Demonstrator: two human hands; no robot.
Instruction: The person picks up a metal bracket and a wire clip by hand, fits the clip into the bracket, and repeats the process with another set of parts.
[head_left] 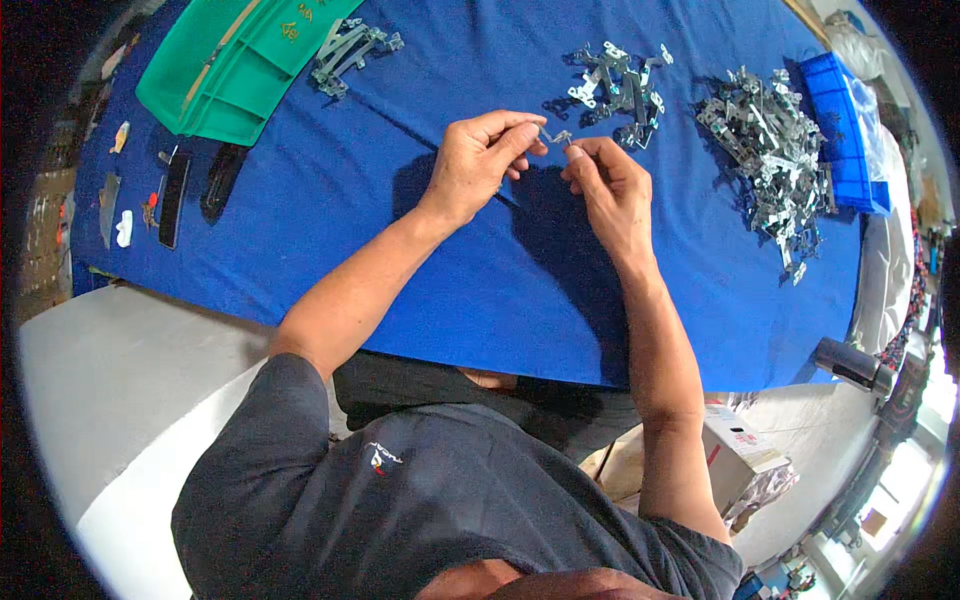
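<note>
Over the blue cloth, my left hand [478, 160] and my right hand [612, 190] face each other, both with pinched fingers. Between their fingertips runs a small, thin silvery metal bracket [556, 136], its left end in the left fingers and its right end in the right ones. Part of it is covered by the fingertips. Just beyond the right hand lies a loose group of similar metal brackets [632, 95]. A large heap of them [765, 150] spreads farther right, and a smaller bunch [350, 55] lies at the far left.
A green plastic bin [240, 85] stands at the back left, a blue crate [838, 130] at the right edge. Along the left side are a dark phone-like slab [174, 200], a black tool-like object [222, 180] and small bits. The blue-clothed table [450, 310] ends before my body.
</note>
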